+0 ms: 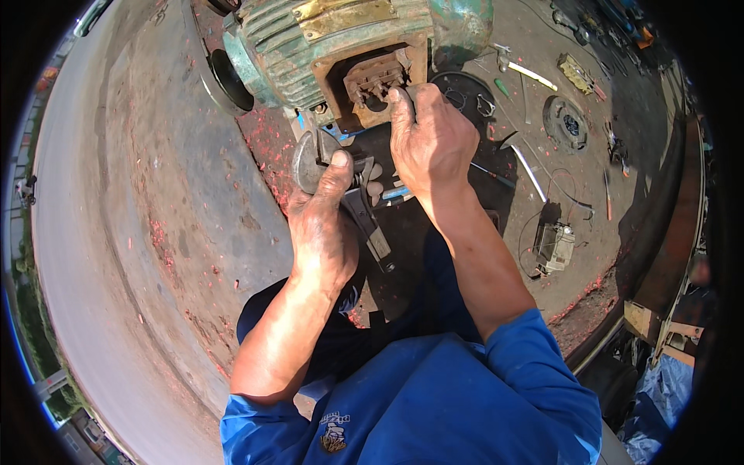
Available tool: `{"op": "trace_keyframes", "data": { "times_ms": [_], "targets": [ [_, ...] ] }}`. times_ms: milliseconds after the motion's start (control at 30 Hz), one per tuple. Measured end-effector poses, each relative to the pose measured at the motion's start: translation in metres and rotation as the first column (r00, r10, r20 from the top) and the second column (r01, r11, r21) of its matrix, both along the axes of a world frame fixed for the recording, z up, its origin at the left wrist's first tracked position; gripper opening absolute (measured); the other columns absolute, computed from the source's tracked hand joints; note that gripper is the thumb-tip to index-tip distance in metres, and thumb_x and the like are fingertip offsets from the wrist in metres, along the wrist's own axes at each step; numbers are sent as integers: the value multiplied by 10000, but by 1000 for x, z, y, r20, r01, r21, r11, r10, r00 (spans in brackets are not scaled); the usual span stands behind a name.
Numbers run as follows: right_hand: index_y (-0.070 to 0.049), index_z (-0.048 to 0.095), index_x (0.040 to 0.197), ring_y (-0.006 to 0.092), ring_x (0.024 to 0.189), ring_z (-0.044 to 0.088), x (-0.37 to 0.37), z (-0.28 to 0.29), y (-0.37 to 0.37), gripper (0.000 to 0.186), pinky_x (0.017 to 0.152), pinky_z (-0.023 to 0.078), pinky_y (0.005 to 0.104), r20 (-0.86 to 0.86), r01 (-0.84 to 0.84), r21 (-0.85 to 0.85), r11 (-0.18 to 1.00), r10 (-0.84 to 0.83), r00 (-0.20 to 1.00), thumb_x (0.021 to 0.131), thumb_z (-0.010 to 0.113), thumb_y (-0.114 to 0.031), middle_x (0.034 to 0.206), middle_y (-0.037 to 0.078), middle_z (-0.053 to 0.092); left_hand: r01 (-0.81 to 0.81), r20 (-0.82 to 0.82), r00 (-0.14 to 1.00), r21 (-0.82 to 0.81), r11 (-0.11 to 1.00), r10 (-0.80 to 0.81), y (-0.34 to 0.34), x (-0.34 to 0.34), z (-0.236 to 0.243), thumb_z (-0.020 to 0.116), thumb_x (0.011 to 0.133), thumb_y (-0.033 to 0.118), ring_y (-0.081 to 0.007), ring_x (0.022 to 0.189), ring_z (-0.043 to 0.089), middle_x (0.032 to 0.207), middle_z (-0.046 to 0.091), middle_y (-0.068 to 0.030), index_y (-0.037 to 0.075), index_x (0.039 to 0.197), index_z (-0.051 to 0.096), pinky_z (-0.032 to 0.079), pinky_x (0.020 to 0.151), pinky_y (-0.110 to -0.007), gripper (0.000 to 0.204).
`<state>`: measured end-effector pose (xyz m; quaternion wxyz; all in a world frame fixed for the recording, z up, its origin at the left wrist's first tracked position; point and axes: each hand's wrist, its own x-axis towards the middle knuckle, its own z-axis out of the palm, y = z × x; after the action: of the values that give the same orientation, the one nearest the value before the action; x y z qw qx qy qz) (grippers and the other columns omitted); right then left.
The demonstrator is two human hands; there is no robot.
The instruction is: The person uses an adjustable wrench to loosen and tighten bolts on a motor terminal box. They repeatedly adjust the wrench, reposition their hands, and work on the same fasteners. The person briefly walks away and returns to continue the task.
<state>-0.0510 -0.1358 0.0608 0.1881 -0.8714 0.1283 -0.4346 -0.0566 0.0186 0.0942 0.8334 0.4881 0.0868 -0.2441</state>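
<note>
In front of me sits a green, ribbed electric motor (279,50) with rust and worn paint. Its square terminal box (332,77) is uncovered, showing a rusty terminal block (376,76) with several studs. My right hand (434,139) is closed at the box's near right corner, thumb and curled fingers beside the studs. Whatever they pinch is hidden. Just below the box, my left hand (325,225) grips what looks like a large adjustable wrench (308,164). Its broad grey head points toward the motor, and the handle slants down to the right.
A black round tray (496,155) with small parts lies right of my right hand. Farther right are a round metal part (566,124), a boxy metal device with wires (554,246), a screwdriver (608,194) and scattered tools. A black pulley (231,81) is at the motor's left.
</note>
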Motion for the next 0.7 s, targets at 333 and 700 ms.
{"op": "trace_keyframes", "data": {
  "times_ms": [333,700],
  "targets": [
    [-81,578,900,329,679,641,1,5,-2,230,560,511,423,46,-31,-96,995,36,998,789,772,-133,805,124,633,12,-13,1000,12,1000,-12,-1,0,5,638,979,322,-213,795,666,968,699,-117,8,1156,613,525,697,-346,362],
    [-15,511,1316,428,965,627,-83,4,29,621,753,544,450,-107,-439,295,849,486,868,737,737,-25,1121,227,603,56,46,997,1,998,-56,-13,0,-1,630,997,272,-233,949,664,1080,672,-128,-5,1181,608,560,819,-389,333]
  ]
}}
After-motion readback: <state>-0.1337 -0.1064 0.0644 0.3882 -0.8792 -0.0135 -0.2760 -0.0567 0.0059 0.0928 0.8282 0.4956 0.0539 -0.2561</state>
